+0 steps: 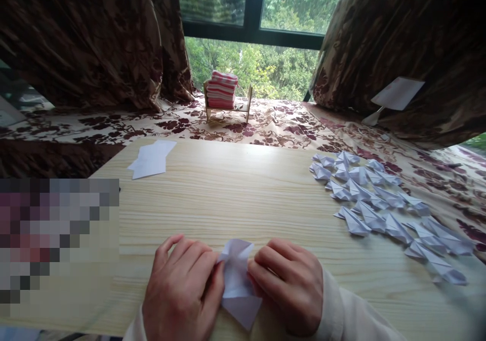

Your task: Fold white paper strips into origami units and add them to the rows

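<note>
A partly folded white paper (237, 280) lies on the light wooden table (243, 194) near its front edge. My left hand (182, 290) pinches the paper's left side with curled fingers. My right hand (290, 285) grips its right side, fingers bent and pressed on the folds. Both hands rest low on the table, touching each other across the paper.
Several folded white paper pieces (383, 204) are spread along the table's right side. A small stack of flat white sheets (152, 160) lies at the far left. Behind the table are a floral cloth, a little wooden rack with striped fabric (224, 95), curtains and a window.
</note>
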Motion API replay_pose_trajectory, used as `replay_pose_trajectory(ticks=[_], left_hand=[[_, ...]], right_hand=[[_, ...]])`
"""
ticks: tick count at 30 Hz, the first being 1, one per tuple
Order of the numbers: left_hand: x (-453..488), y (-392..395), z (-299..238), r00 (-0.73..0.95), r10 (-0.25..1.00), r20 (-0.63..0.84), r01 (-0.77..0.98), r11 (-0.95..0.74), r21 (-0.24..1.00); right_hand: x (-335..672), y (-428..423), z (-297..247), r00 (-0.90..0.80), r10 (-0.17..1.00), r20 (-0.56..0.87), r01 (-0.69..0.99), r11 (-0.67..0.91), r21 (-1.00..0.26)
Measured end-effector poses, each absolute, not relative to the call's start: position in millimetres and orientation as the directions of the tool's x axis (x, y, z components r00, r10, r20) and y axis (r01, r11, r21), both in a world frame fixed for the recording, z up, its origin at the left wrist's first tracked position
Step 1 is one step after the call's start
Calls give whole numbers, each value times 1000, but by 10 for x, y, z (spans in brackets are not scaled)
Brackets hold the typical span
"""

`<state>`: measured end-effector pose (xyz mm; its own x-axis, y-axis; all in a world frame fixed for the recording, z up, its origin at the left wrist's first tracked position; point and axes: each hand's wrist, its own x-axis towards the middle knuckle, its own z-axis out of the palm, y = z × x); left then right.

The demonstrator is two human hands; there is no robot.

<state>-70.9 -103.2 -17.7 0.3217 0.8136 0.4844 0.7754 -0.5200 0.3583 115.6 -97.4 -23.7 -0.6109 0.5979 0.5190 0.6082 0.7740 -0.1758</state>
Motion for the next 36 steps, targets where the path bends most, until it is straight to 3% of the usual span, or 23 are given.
replay_pose_trajectory(ticks=[10, 16, 25, 29, 33, 36], left_hand=[[-684, -1049, -184, 343, 775, 531, 716, -581, 386], [-741, -1036, -186, 466, 712, 525, 666, -673, 321], [-750, -959, -98, 549, 633, 545, 615, -748, 249], [-777, -1002, -130, 544, 661, 517, 657, -719, 228], [-792, -1173, -278, 485, 653, 582, 727, -670, 146], [-793, -1314, -355, 481, 698, 530, 766, -629, 133]], right_hand=[[1079, -932, -290, -550, 607, 573, 612, 760, -218], [1048, -929, -312, -519, 625, 582, 609, 749, -261], [1048, -947, -291, -627, 547, 555, 602, 792, -100], [1014, -997, -249, -619, 581, 529, 631, 769, -107], [974, -1051, -229, -595, 592, 543, 656, 749, -98], [958, -1076, -229, -589, 600, 540, 669, 738, -91]])
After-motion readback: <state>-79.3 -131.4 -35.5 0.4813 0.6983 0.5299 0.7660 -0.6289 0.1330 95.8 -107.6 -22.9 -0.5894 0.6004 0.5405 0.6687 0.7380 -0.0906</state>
